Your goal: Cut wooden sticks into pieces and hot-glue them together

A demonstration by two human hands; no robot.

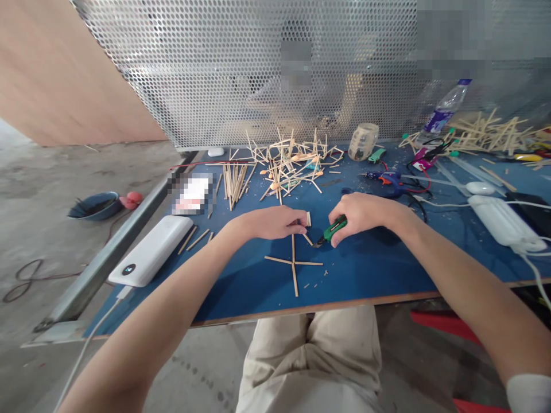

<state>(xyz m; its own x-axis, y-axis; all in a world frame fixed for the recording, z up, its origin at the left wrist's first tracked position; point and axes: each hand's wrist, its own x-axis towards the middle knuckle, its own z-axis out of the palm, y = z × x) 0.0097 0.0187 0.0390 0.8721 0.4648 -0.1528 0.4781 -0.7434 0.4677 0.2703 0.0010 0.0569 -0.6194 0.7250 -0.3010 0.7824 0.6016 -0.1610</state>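
My left hand [286,222] is closed, pinching a thin wooden stick [308,239] that slants down to the right. Pale wooden ends [309,218] also show at its fingertips. In my right hand [355,212] are green-handled pliers [336,229], their dark jaws at the free end of that stick. Whether the jaws grip it is too small to tell. Below my left hand, a cross of wooden sticks [294,263] lies flat on the blue table [241,292]. Tiny offcuts [315,285] are scattered to its right.
Behind my hands lie a loose stick pile [297,158] and a neater row of sticks [235,183]. A blue glue gun [383,179], jar [364,141] and bottle [445,112] stand or lie to the right. A white power bank [150,250] sits left; perforated metal [258,69] borders the back.
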